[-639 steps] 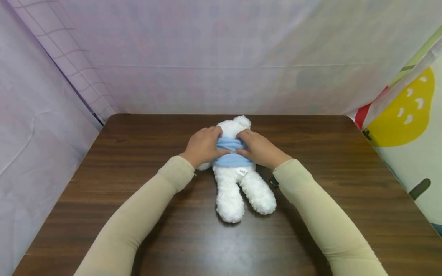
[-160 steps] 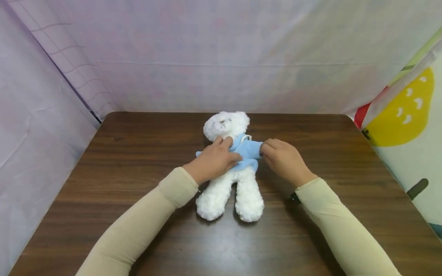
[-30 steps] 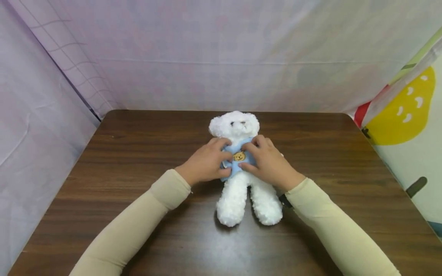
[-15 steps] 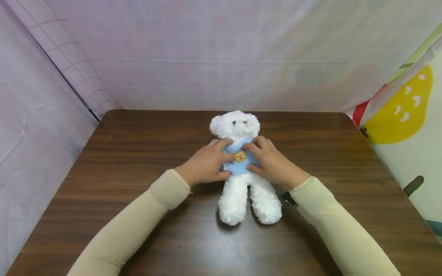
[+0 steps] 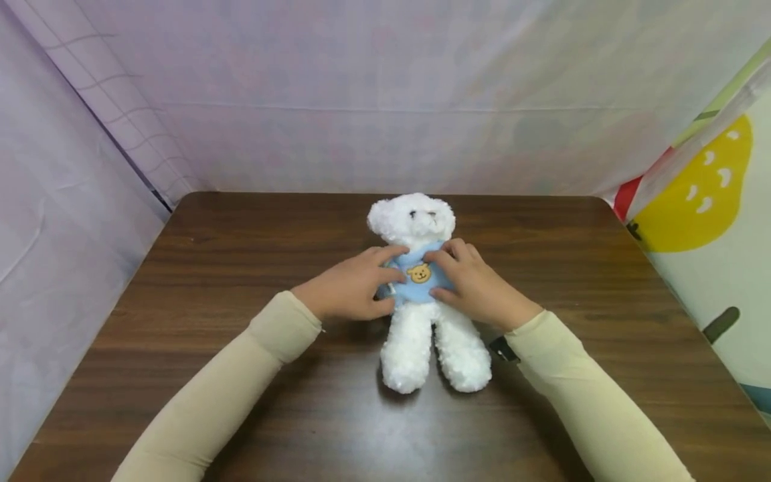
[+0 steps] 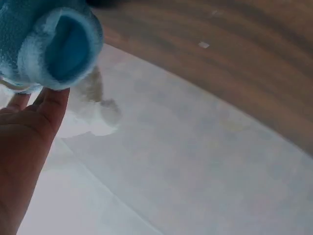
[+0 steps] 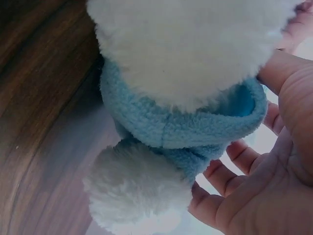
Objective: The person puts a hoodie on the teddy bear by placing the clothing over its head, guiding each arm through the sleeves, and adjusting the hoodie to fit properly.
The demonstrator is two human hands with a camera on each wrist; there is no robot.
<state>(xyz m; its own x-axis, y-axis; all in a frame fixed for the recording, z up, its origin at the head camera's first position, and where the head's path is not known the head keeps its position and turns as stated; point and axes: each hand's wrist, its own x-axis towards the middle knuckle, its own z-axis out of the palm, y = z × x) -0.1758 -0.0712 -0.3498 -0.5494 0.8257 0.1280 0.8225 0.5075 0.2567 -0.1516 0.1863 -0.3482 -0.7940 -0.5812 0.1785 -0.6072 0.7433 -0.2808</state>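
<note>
A white plush teddy bear [image 5: 415, 217] lies face up on the brown table, its head away from me and legs [image 5: 406, 355] toward me. It wears a light blue fleece shirt [image 5: 412, 291] with a tan bear-face patch [image 5: 419, 273] on its front. My left hand [image 5: 358, 284] rests at the shirt's left side with fingers extended. In the left wrist view its fingertips touch a blue sleeve [image 6: 29, 54], no paw showing in the cuff. My right hand [image 5: 482, 284] holds the shirt's right side, thumb at the hem [image 7: 181, 129]. A white paw [image 7: 137, 186] shows from that side's sleeve.
The wood-grain table [image 5: 211, 268] has rounded far corners and ends at a pale fabric curtain [image 5: 361, 100]. More cloth hangs at left. A printed sheet with a yellow shape [image 5: 701, 194] hangs at right.
The bear lay face down at first, then was turned face up; my right hand gripped a sleeve earlier. In the last second my left hand has drawn slightly left and its fingers have straightened.
</note>
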